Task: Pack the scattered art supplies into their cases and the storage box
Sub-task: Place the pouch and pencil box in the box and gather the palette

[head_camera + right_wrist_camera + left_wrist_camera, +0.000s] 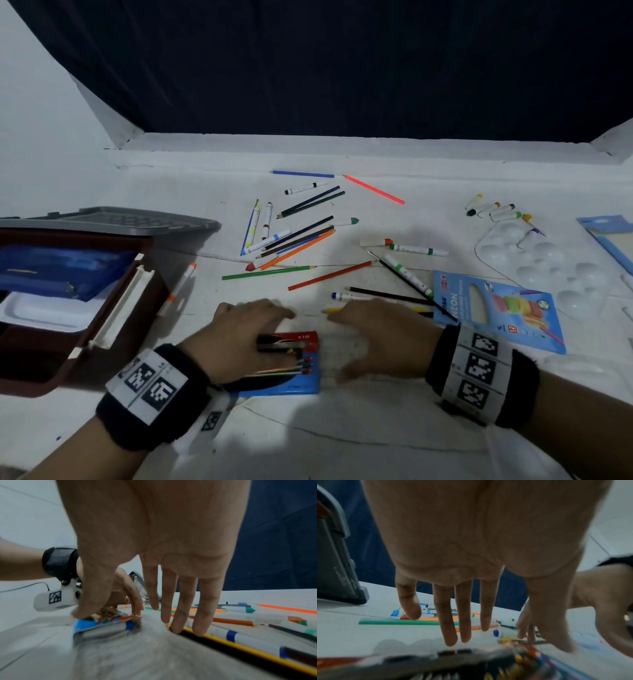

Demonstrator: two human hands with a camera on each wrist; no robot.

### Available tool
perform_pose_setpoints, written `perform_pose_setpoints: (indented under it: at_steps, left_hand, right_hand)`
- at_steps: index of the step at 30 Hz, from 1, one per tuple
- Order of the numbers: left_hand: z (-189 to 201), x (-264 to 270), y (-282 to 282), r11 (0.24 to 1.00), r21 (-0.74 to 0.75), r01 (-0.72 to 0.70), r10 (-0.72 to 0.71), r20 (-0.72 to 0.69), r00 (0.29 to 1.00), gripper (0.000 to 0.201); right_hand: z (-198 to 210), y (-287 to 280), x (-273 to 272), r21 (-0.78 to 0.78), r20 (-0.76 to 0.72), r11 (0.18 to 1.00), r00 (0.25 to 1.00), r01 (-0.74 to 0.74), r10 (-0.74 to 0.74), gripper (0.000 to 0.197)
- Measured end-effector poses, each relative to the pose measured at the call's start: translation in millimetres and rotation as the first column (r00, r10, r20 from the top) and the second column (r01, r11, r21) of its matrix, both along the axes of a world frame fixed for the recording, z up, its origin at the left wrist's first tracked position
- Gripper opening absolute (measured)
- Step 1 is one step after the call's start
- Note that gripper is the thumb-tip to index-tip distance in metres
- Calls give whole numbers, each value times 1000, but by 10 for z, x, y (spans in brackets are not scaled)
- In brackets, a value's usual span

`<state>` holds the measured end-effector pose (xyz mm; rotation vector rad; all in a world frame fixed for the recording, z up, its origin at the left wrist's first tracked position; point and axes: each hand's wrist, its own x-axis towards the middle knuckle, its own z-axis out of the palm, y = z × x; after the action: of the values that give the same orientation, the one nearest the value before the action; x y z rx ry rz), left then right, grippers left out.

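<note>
On the white worktop (342, 428) the storage box (68, 308) stands open at the left edge. Near the front edge lies the red-and-blue pencil case (291, 363), under my left hand (239, 339), fingers spread flat and gripping nothing. My right hand (373, 339), equally straight-fingered, touches the yellow pencil (240, 647); I judge I should pin the case firmly and slide pencils in singly.

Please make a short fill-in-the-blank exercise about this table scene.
1. The storage box stands on the person's ____ side.
2. The left hand rests on a red and ____ pencil case.
3. The right hand holds ____.
4. The longest pink pencil lies at the table's ____ edge.

Missing words: left; blue; nothing; far
</note>
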<state>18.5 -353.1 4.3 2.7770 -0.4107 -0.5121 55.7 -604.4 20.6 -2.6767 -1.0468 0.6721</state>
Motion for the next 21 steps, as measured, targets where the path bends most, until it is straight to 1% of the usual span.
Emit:
perform_pose_setpoints:
  at_steps: [2, 3, 5, 6, 8, 10, 12, 14, 16, 18, 21]
  left_hand:
    - [18, 152, 88, 986, -134, -102, 117, 103, 988, 72]
    - [-1, 264, 144, 974, -169, -153, 183, 179, 967, 62]
    - [-23, 538, 255, 955, -165, -245, 286, 306, 908, 43]
    - [-24, 688, 305, 946, -130, -296, 322, 317, 892, 40]
    - [-34, 966, 384, 925, 0, -379, 367, 252, 896, 38]
    - [-68, 1159, 403, 911, 132, -390, 362, 197, 911, 39]
    - [-115, 1262, 367, 896, 208, -393, 363, 168, 917, 34]
    - [-179, 1326, 330, 888, 243, -391, 360, 163, 919, 32]
    - [-172, 1377, 294, 885, 262, -386, 349, 177, 920, 31]
    - [-104, 1415, 275, 889, 253, -383, 344, 186, 920, 33]
    - [-40, 1411, 277, 896, 228, -381, 348, 174, 921, 36]
  right_hand:
    - [93, -43, 183, 96, 85, 993, 993, 72, -80, 64]
    - [114, -66, 308, 136, 128, 985, 984, 109, -127, 53]
    - [102, -117, 614, 145, 208, 975, 958, 169, -197, 38]
    - [73, -142, 783, 116, 241, 974, 945, 196, -219, 35]
    - [1, -188, 1101, 20, 305, 972, 925, 235, -229, 32]
    - [-57, -223, 1340, -99, 355, 964, 914, 247, -197, 33]
    - [-108, -239, 1486, -199, 355, 948, 920, 247, -165, 33]
    - [-149, -237, 1559, -280, 347, 931, 929, 233, -128, 30]
    - [-169, -226, 1590, -324, 342, 922, 935, 213, -96, 28]
    - [-167, -209, 1595, -326, 360, 925, 930, 196, -70, 29]
    - [-161, -198, 1590, -280, 397, 943, 916, 182, -59, 27]
